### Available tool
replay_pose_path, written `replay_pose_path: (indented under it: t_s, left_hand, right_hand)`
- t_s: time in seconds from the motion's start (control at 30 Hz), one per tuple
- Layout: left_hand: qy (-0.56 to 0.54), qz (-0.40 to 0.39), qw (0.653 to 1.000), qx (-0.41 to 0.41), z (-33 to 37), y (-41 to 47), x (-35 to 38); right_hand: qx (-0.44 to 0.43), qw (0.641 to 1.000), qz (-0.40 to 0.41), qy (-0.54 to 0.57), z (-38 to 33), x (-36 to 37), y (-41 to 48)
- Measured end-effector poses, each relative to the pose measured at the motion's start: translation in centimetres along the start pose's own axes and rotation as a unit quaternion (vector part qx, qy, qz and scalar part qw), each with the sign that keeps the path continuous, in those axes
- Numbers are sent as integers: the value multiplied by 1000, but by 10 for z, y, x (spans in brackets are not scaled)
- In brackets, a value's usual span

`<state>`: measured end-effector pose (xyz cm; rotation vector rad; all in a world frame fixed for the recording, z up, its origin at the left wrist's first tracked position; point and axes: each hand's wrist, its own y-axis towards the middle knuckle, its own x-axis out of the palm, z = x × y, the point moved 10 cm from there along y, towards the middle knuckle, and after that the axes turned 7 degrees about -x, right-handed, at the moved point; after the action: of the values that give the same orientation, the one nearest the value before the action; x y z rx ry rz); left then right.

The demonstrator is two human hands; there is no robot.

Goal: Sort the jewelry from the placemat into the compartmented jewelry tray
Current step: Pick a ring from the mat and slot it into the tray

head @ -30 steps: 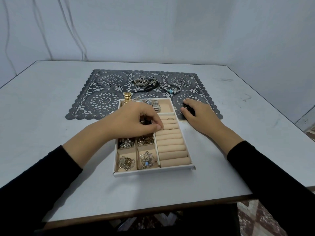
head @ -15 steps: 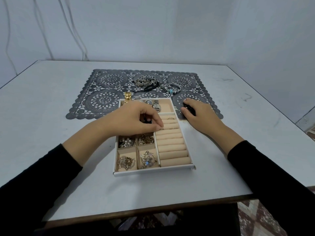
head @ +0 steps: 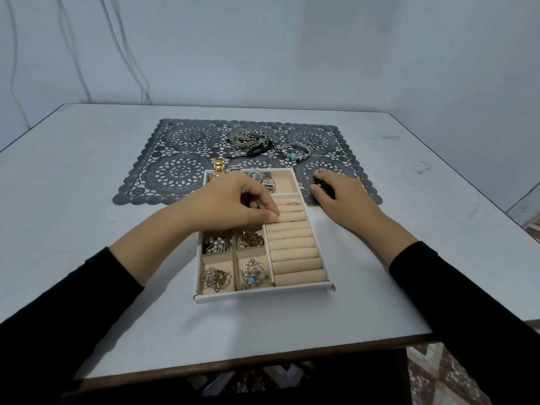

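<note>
A grey table (head: 87, 176) fills the frame, with thin cables (head: 73, 54) hanging down the wall at upper left. The left hand (head: 233, 204) lies across the middle of the tray (head: 263, 294) and hides its central compartments. Its fingers are curled, with thumb and forefinger tips together at the left end of the ring rolls (head: 295, 252); we cannot tell whether anything sits between them. The right hand (head: 343, 198) rests at the lower right corner of the placemat (head: 175, 176), just right of the tray, curled round a dark beaded piece (head: 323, 187).

The tray stands at frame centre, its far end overlapping the placemat's near edge. It is white-rimmed and lined in beige. Its far compartment holds a gold watch (head: 218, 168) and a silver watch (head: 268, 182), and one ring (head: 293, 203) sits in the rolls. We see pearl pieces (head: 217, 245) and small gold pieces (head: 249, 239) in the lower left compartments. A heap of chains (head: 248, 140), a bangle with blue beads (head: 295, 150) and loose rings (head: 178, 143) lie on the placemat.
</note>
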<state>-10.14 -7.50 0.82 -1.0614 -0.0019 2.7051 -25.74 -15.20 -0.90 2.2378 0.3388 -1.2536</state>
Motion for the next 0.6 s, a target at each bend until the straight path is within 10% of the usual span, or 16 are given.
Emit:
replay_pose_path:
  t_s: [0.6]
  left_hand:
    - [31, 31, 999, 1, 2, -2, -2]
  right_hand:
    - [17, 1000, -1, 9, 7, 1, 2]
